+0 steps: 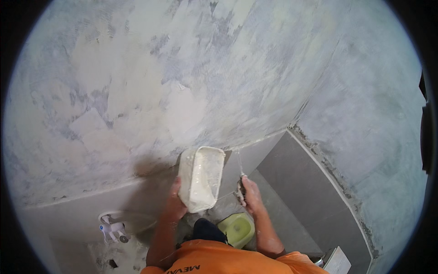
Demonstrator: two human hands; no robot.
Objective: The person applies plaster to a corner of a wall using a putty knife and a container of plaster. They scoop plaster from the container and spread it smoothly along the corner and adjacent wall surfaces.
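Observation:
My left hand [175, 201] grips a white rectangular plastic tub [185, 176] from its left side. The tub is tilted, so its opening faces me to the right, and pale wet plaster coats the inside. To the right of the tub, my right hand [251, 194] is closed round the plaster-smeared handle of a putty knife [242, 185]. Its thin blade points up toward the wall, nearly edge-on and apart from the tub. Ahead rises a wall [182, 105] with patchy whitish plaster over grey.
Grey tiles [296, 182] cover the lower walls, with a rough ledge along their top edge. A yellow-green basin [237, 230] stands below my hands. At lower left is a white and lilac device [113, 228]. A pale box-like object [337, 262] sits at lower right.

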